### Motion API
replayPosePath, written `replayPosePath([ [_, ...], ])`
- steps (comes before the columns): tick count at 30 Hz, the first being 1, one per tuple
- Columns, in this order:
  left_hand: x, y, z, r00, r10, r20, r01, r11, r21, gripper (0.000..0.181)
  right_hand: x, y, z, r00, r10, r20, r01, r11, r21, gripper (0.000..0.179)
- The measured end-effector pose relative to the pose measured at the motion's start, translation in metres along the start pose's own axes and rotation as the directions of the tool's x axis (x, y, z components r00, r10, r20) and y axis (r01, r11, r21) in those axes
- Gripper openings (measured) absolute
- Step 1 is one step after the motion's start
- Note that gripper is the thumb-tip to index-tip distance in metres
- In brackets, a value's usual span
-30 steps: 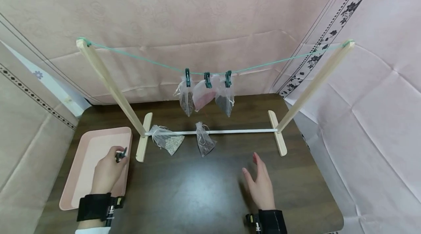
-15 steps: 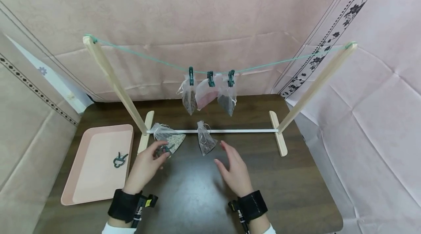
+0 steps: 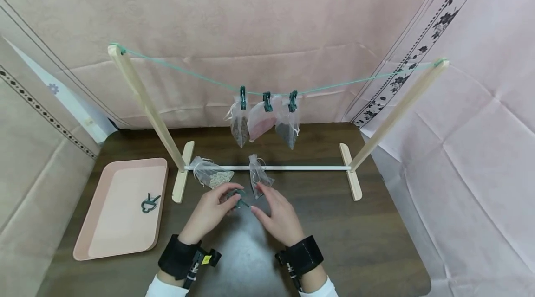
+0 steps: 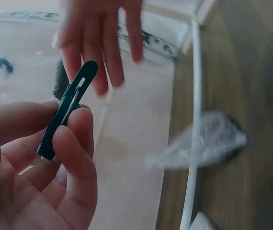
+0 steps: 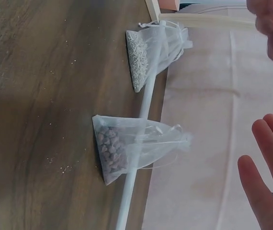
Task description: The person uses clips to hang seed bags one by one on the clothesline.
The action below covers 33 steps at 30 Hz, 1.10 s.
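My left hand pinches a dark green clip between thumb and fingers, above the table's middle. Just right of it is my right hand, fingers extended and holding nothing; in the right wrist view a gap separates its fingertips from the clip. Beyond the hands, two sheer drawstring bags lie against the white crossbar: one bag with pale grains at left, one bag with brownish lumps nearer the middle. Another dark clip lies in the pink tray.
A green cord runs between two wooden posts. From its middle hang three filled bags, including a pink bag, each under a green clip. Patterned cloth surrounds the dark wooden table at the back and sides.
My left hand has moved right from the tray to the middle, carrying a clip; the other clip stays in the tray. My right hand has moved left towards it.
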<state>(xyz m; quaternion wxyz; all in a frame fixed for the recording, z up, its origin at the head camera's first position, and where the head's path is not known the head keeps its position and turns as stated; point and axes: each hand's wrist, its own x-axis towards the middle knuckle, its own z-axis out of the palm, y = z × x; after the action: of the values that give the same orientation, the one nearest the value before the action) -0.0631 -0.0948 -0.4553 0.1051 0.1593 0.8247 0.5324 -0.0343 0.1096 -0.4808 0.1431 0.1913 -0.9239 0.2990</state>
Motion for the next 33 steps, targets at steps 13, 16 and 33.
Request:
replayPosePath([
  [13,0.006,0.002,0.006,0.993,-0.009,0.118,0.029,0.985,-0.171,0.023,0.000,0.000,0.005,0.999,-0.033,0.023,0.034,0.999,-0.032,0.059],
  [16,0.008,-0.004,0.008,0.991,-0.026,0.130,0.047,0.985,-0.168,0.024,-0.001,0.001,0.006,0.999,-0.030,0.029,0.030,1.000,-0.008,0.055],
  [33,0.006,-0.014,0.007,0.989,0.123,0.085,-0.123,0.992,-0.001,0.044,-0.006,0.012,0.004,0.953,0.271,0.135,-0.302,0.876,0.375,0.037],
])
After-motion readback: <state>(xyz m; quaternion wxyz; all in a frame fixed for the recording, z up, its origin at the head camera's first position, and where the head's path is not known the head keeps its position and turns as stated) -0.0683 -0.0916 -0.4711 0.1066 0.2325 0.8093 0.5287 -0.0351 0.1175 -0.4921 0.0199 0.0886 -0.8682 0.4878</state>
